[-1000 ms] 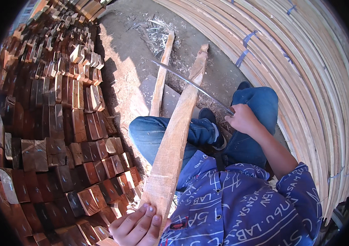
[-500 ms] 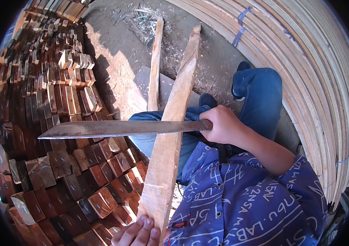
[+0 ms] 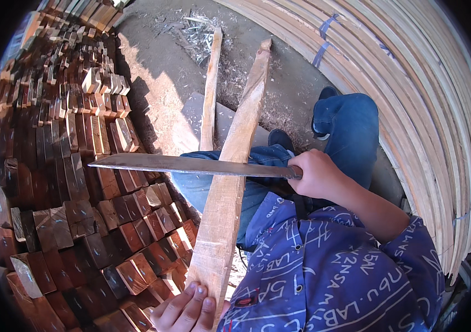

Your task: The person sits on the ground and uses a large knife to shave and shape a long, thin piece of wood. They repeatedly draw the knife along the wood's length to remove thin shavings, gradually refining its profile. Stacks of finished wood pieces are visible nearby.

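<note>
My right hand (image 3: 316, 172) is wrapped round the handle of a long machete (image 3: 180, 164), whose dark, worn blade points left. The blade lies across a long pale wooden plank (image 3: 225, 216); I cannot tell whether it touches the wood. With my left hand (image 3: 186, 310) I grip the plank's near end, fingers over its face and the thumb mostly hidden. The plank slants away from me over my jean-clad leg, and its far end is narrower and roughly hewn. Beyond my knee, a second narrow strip of wood (image 3: 211, 88) lies to the plank's left.
Stacked reddish-brown wood blocks (image 3: 86, 221) fill the left side. Long pale boards (image 3: 412, 94), some tied with blue strips, curve along the right. Wood shavings (image 3: 199, 41) lie on the dirt ground ahead. My bent legs (image 3: 351, 124) are close to the plank.
The machete has shifted to the right along with my right hand, its tip now higher and less far left. My left hand keeps its grip on the plank's near end.
</note>
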Action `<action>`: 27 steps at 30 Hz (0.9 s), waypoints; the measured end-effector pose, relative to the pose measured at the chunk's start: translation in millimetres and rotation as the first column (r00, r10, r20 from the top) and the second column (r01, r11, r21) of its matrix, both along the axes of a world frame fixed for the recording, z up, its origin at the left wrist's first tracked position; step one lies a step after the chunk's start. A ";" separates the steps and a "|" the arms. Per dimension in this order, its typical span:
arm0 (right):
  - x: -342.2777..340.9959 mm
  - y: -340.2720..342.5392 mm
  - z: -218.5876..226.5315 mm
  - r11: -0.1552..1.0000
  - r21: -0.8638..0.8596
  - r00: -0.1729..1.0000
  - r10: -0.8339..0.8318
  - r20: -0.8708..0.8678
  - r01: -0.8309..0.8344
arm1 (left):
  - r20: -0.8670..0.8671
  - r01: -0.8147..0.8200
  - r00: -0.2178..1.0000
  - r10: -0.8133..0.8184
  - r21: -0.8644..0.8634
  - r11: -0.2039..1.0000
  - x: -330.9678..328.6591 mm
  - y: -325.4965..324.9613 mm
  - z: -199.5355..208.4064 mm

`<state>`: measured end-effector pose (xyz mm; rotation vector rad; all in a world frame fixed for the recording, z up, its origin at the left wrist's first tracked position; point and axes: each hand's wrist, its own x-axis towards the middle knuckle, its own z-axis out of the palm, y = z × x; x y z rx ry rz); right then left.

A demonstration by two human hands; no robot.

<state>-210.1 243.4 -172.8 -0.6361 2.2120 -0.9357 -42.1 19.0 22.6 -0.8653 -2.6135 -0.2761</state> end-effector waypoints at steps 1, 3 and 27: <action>2.0 -1.8 4.4 1.000 -0.006 1.000 0.009 -0.022 -0.009 | -0.005 0.000 1.000 0.000 -0.012 1.000 1.8 1.0 -1.9; 3.4 -7.8 16.2 1.000 -0.014 0.997 0.020 -0.070 -0.021 | 0.036 -0.090 0.995 0.091 -0.018 0.996 15.2 -7.0 -5.1; -9.0 0.7 -17.7 1.000 -0.006 0.995 -0.031 -0.096 0.030 | 0.116 0.031 0.993 -0.021 -0.092 0.995 7.2 -15.8 2.7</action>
